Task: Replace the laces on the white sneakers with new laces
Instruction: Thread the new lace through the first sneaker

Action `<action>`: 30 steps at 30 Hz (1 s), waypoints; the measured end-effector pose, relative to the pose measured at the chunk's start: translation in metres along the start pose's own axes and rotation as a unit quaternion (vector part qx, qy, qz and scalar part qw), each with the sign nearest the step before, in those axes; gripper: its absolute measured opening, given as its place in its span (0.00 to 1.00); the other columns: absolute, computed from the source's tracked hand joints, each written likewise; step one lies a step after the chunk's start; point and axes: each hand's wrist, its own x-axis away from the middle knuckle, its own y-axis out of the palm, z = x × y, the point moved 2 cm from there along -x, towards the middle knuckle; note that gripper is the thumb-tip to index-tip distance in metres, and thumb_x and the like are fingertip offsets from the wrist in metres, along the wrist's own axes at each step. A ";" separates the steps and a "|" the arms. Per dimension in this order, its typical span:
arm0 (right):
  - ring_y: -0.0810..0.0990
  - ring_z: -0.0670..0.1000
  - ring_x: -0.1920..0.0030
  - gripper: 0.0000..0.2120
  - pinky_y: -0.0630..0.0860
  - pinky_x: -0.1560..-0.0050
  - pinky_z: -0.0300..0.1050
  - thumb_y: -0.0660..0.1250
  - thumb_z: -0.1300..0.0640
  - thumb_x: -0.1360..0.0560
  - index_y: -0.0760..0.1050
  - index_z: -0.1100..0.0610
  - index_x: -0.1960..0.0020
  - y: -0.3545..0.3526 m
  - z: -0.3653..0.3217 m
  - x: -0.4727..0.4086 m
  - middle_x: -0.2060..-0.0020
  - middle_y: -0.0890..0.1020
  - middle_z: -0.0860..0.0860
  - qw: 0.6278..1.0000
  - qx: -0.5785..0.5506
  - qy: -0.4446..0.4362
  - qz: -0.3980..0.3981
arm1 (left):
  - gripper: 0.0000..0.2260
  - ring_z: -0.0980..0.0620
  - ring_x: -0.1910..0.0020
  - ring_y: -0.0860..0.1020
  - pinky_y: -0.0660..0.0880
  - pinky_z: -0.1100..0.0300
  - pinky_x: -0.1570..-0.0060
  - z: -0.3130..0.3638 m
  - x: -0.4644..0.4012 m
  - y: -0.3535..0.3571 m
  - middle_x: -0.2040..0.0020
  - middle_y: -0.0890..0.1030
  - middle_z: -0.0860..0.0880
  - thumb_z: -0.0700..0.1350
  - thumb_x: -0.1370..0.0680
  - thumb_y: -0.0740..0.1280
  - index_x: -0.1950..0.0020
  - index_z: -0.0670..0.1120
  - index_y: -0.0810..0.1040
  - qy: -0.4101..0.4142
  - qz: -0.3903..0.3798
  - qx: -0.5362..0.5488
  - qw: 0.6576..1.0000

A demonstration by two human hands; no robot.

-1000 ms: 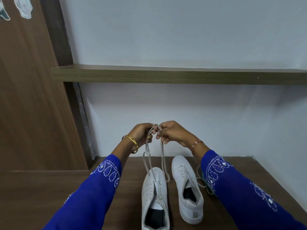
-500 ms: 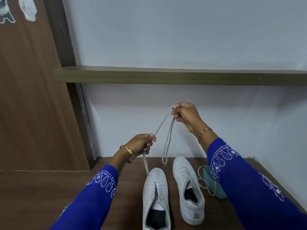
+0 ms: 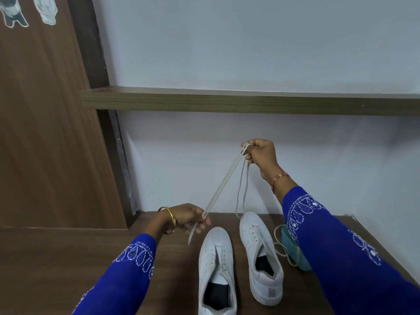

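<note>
Pale blue-grey wall fills the upper frame, crossed by a long olive-brown wooden shelf [image 3: 250, 101], with a dark wood-grain worktop [image 3: 68, 258] along the bottom. Two white leather sneakers [image 3: 217, 269] stand side by side at lower centre, toes toward the wall. A flat, off-white cloth lace [image 3: 223, 180] is off the shoes: the right hand [image 3: 261, 155], raised at centre right, pinches its folded upper end, while the left hand [image 3: 188, 215], low at centre, grips the doubled strand so one tip hangs below the fingers. A slack loop dangles just over the right-hand shoe's toe. Beside that shoe, coiled pale lace [image 3: 280, 246] lies against a teal object [image 3: 293, 253]. Such lace is likely light, limp and tangle-prone; holding it near the stiff tips should control it best.
</note>
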 end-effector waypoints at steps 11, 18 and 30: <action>0.74 0.47 0.71 0.09 0.73 0.74 0.30 0.60 0.67 0.23 0.80 0.65 0.49 0.007 0.014 0.000 0.64 0.79 0.56 1.000 0.023 -0.009 0.006 | 0.15 0.57 0.64 0.76 0.68 0.65 0.65 -0.010 -0.008 0.017 0.66 0.79 0.53 0.44 0.18 0.53 0.60 0.48 0.75 -0.038 0.007 0.024 0.999; 0.75 0.49 0.71 0.10 0.77 0.72 0.33 0.59 0.69 0.24 0.79 0.67 0.50 0.032 0.022 0.008 0.67 0.78 0.54 0.999 -0.001 0.021 -0.046 | 0.15 0.54 0.63 0.81 0.75 0.59 0.56 -0.021 -0.013 0.027 0.64 0.80 0.48 0.42 0.19 0.53 0.60 0.43 0.76 -0.033 -0.050 0.224 0.973; 0.75 0.34 0.76 0.07 0.69 0.71 0.23 0.64 0.66 0.25 0.81 0.65 0.52 0.043 0.079 0.072 0.59 0.81 0.54 0.943 0.276 -0.036 -0.182 | 0.13 0.47 0.61 0.83 0.73 0.52 0.45 -0.027 -0.024 0.037 0.58 0.84 0.43 0.44 0.20 0.54 0.49 0.42 0.78 0.004 0.042 0.523 0.852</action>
